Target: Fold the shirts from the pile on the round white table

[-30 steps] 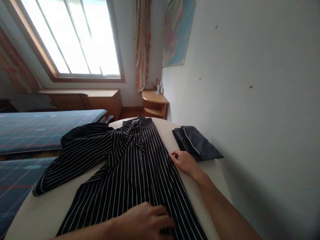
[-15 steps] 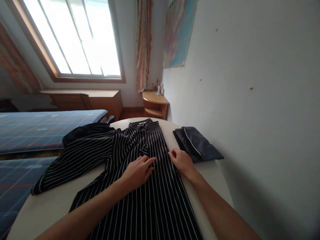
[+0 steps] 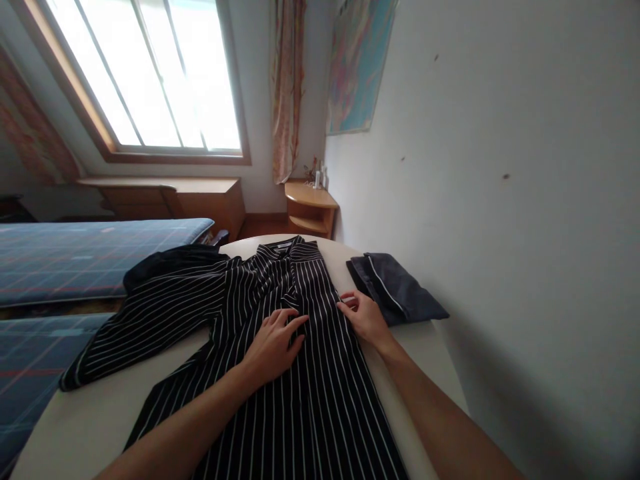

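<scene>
A black shirt (image 3: 327, 373) with white stripes lies spread over a pale round table (image 3: 95, 420), its collar at the far side. One striped sleeve (image 3: 145, 327) stretches out to the left. My left hand (image 3: 276, 347) rests on the middle of the shirt, fingers apart and holding nothing. At the shirt's right edge is my right hand (image 3: 367, 320), its thumb by the cloth and its curled fingers a little apart from the thumb. Just beyond it, a folded dark blue-grey cloth (image 3: 405, 287) lies on the table.
Black fabric (image 3: 173, 262) is bunched behind the sleeve. Blue plaid mattresses (image 3: 100, 257) stand to the left of the table. A white wall (image 3: 525, 253) runs close along the right. A small corner shelf (image 3: 313, 197) and a desk (image 3: 210, 187) are at the back.
My right fingers have lifted and spread slightly from the shirt's edge. My left hand has shifted slightly left. The shirt lies almost the same.
</scene>
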Motion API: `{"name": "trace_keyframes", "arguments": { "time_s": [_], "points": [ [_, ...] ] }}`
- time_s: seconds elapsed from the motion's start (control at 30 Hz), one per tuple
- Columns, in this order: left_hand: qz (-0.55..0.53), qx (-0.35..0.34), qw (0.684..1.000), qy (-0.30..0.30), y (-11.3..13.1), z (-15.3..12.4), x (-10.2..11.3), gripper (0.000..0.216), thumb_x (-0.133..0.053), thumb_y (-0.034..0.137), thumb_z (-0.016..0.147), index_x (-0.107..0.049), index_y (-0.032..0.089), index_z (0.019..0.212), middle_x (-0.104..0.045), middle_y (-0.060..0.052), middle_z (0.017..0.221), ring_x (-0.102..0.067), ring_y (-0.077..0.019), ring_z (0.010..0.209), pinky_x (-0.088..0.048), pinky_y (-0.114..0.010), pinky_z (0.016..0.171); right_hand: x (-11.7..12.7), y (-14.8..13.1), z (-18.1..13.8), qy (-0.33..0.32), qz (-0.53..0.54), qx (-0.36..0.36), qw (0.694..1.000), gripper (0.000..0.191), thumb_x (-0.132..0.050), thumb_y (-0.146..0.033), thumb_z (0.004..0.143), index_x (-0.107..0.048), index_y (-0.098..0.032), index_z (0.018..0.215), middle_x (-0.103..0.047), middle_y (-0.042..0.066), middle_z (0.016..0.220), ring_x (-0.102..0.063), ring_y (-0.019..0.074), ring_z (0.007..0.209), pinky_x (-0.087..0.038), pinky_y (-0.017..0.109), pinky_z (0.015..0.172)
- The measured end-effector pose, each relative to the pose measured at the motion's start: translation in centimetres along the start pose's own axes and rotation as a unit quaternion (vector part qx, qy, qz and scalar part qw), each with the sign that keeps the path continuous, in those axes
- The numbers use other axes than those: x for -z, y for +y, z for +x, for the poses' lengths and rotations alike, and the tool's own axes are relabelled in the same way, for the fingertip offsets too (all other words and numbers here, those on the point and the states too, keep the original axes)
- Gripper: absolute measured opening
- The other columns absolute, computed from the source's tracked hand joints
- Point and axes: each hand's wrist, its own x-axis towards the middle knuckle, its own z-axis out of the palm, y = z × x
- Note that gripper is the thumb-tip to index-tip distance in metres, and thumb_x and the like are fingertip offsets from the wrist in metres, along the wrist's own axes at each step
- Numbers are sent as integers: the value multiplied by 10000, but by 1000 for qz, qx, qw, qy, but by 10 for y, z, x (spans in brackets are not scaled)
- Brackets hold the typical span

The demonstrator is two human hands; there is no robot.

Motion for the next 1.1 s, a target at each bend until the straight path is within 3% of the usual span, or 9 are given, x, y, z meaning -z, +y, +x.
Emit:
{"name": "trace_keyframes", "arguments": {
  "time_s": [0.2,0.47,0.63,0.83,1.1],
  "points": [
    [18,-7,1000,-9,0,-9,-6,542,-556,288,936,-431,274,1464,-378,-103,1519,-356,-315,1394,-353,-548,1135,0,-1,2,34,-25,18,999,108,-638,-264,829,-712,-189,846,-753,48,821,-704,188,758,-518,290,748],
    [-26,-19,999,14,-2,1,-5,363,-522,192,946,-627,288,1280,-592,-69,1221,-548,-243,1141,-478,-467,1011,6,-5,1,77,-44,2,996,162,-728,-338,754,-674,-188,726,-708,30,694,-657,181,641,-486,281,648],
    [-61,-36,997,23,-4,6,-6,386,-519,164,945,-623,290,1294,-636,-56,1153,-558,-222,1077,-495,-429,975,5,-8,3,117,-27,12,993,195,-698,-378,778,-649,-190,761,-712,40,728,-658,184,663,-491,286,661],
    [-64,-25,997,21,-4,8,-5,308,-543,204,951,-688,297,1207,-656,-52,1130,-566,-221,1060,-492,-423,959,4,-11,1,48,-40,10,998,204,-642,-398,829,-680,-198,820,-723,31,774,-654,169,637,-483,281,645],
    [-40,-19,999,-5,2,16,3,171,-563,227,958,-732,252,967,-704,-18,1008,-592,-203,971,-472,-373,909,3,-7,-2,11,-120,37,992,111,-646,-289,829,-706,-204,866,-705,20,865,-619,150,662,-468,282,687]
  ]
}}
